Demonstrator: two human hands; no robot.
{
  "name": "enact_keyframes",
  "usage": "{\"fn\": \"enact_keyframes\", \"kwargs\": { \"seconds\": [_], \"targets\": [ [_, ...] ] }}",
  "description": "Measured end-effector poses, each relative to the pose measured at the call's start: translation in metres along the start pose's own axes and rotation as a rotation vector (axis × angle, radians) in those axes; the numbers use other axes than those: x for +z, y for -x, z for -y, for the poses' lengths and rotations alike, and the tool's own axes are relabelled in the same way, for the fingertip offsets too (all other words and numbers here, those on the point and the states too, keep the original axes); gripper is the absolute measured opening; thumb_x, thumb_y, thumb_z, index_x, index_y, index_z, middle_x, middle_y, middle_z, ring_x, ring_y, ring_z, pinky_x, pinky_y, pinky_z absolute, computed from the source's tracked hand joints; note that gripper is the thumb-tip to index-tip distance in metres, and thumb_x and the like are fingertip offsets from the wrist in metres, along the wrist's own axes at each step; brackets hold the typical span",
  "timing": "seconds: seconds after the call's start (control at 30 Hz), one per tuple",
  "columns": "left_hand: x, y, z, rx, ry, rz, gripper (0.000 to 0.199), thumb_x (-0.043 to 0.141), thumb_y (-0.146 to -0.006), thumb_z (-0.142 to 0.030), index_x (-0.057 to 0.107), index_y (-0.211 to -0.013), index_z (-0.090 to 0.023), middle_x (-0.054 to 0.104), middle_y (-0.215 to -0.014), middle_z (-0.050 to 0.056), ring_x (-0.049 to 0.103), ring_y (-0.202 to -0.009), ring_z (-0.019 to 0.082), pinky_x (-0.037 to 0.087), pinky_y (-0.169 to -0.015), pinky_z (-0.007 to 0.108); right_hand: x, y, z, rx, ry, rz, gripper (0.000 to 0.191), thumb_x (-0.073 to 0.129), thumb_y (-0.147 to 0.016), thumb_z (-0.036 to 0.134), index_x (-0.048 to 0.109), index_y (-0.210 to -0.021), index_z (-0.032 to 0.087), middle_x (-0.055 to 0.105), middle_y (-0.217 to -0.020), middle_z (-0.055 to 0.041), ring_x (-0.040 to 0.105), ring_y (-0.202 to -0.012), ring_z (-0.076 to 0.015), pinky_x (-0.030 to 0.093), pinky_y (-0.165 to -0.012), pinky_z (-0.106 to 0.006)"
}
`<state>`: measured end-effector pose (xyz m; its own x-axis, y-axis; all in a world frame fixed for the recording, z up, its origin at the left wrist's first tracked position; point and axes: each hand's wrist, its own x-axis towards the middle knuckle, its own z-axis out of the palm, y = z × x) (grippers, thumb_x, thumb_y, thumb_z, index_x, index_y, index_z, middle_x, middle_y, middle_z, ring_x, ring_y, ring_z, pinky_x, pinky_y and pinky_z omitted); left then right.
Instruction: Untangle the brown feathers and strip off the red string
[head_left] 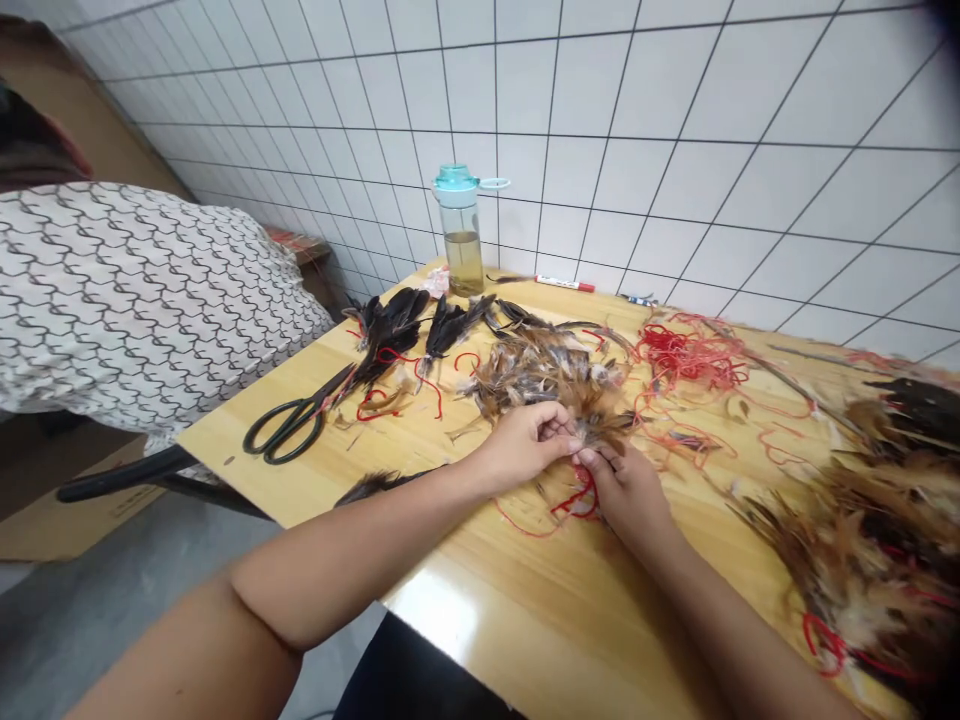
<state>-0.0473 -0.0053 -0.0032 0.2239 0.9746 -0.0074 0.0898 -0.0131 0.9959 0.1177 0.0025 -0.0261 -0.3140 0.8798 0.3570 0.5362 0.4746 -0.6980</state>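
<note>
The left hand (551,435) and right hand (630,495) meet over the tabletop (570,630), fingers of both pinched together on the base of a small brown feather bunch (602,425). The bunch fans out beyond the fingertips, in front of a loose feather pile (536,360) lying just behind it. Red thread (583,492) hangs or lies just below the hands; which, I cannot tell. Black-handled scissors (315,412) lie to the left beside dark feathers (397,318), a red thread tangle (694,358) sits to the right, and a bottle (465,245) stands upright near the tiled wall (600,100).
</note>
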Motion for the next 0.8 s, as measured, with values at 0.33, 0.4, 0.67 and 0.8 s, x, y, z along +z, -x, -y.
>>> {"fn": "enact_keyframes", "kwargs": {
  "seconds": [0.33,0.4,0.67,0.8],
  "targets": [
    [0.003,0.000,0.000,-0.036,0.121,0.083,0.022,0.071,-0.069,-0.031,0.058,-0.072,-0.013,0.068,-0.069,0.002,0.063,-0.068,0.014,0.049,-0.071,0.027,0.001,0.003,0.001,-0.020,0.127,0.133,0.019,0.044,-0.080,0.014,0.059,-0.070,0.021,0.067,-0.078,-0.0060,0.061,-0.074,-0.0199,0.047,-0.067,-0.030],
    [0.004,0.001,-0.001,-0.011,0.075,0.075,0.019,0.069,-0.070,-0.029,0.058,-0.071,-0.013,0.067,-0.068,0.002,0.063,-0.067,0.014,0.049,-0.070,0.027,0.001,0.005,0.003,-0.008,0.179,0.152,0.020,0.045,-0.079,0.011,0.062,-0.074,0.021,0.069,-0.085,-0.0068,0.062,-0.078,-0.0202,0.047,-0.069,-0.030],
    [0.006,0.004,0.001,0.121,-0.237,0.001,0.011,0.061,-0.075,-0.022,0.062,-0.083,-0.014,0.067,-0.073,0.002,0.061,-0.068,0.014,0.048,-0.067,0.025,0.002,0.009,0.012,0.032,0.387,0.195,0.023,0.044,-0.081,0.011,0.065,-0.079,0.020,0.070,-0.092,-0.0111,0.065,-0.080,-0.0239,0.048,-0.067,-0.032],
    [0.006,0.005,0.004,0.166,-0.417,-0.050,0.013,0.058,-0.077,-0.021,0.064,-0.086,-0.014,0.066,-0.076,0.003,0.059,-0.069,0.014,0.046,-0.065,0.024,0.003,0.010,0.013,-0.012,0.335,0.168,0.029,0.042,-0.084,0.010,0.067,-0.095,0.017,0.069,-0.105,-0.0128,0.064,-0.095,-0.0243,0.051,-0.081,-0.034]
  ]
}}
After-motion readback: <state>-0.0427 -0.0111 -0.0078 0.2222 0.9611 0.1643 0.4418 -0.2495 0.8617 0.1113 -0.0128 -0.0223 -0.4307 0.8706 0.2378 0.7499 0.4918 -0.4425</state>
